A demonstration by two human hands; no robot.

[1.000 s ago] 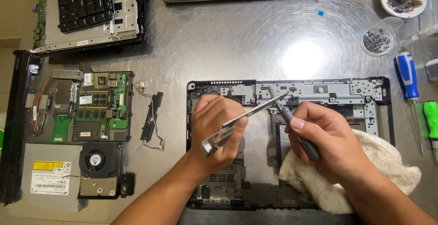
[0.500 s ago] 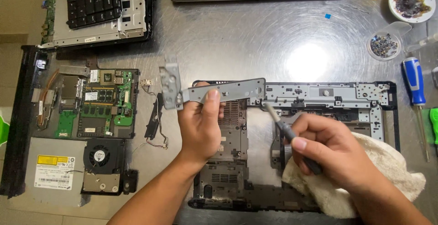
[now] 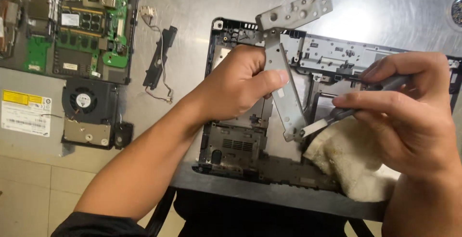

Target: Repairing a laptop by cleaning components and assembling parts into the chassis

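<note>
Fingers (image 3: 269, 81) pinching metal bracket (image 3: 284, 93) upright, right hand (image 3: 404, 117) gripping screwdriver (image 3: 337, 114)

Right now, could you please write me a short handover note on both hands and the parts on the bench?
Left hand: grips the grey metal bracket, lifted clear of the laptop base shell.
Right hand: holds a screwdriver, tip by the bracket's lower end.
Cloth lies on the shell under the right hand.
Motherboard, fan and speaker strip are already out, lying left.
Shell not yet bare.
</note>
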